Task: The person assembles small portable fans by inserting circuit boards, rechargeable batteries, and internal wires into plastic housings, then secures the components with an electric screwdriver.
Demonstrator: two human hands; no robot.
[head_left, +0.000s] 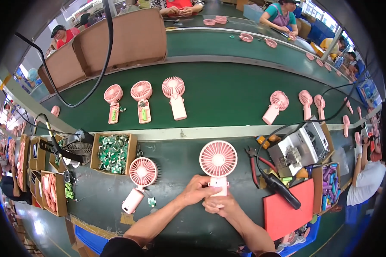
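Upright in front of me stands a pink handheld fan (218,159), its round grille facing up toward the camera. My right hand (223,204) is wrapped round the lower handle. With closed fingers, my left hand (197,189) grips the handle from the left, just under the fan head. To the left a second pink fan (133,200) lies on the dark bench, its handle pointing toward me. Beside that handle is a small green circuit board (152,201). The fingertips behind the held handle are partly hidden.
A box of green circuit boards (113,153) stands left. Pliers (254,167), a black electric screwdriver (283,191), a red board (288,210) and a box of purple and blue cylinders (329,187) lie right. Several pink fans rest on the green conveyor belt (227,96). Other people work beyond.
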